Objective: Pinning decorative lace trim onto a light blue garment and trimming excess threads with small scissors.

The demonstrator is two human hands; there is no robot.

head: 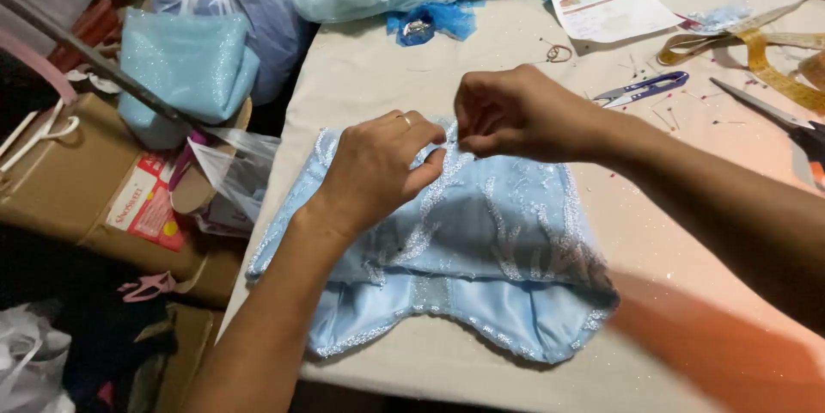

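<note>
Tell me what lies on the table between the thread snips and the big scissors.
In the head view, between the snips and the scissors the table holds only a few scattered pins; nothing larger lies there.

A brown cardboard box (60,177) stands left of the desk (687,232), bearing a red-and-white printed label (146,204). A white printed paper sheet (612,11) with a small coloured mark lies at the desk's far edge.
</note>
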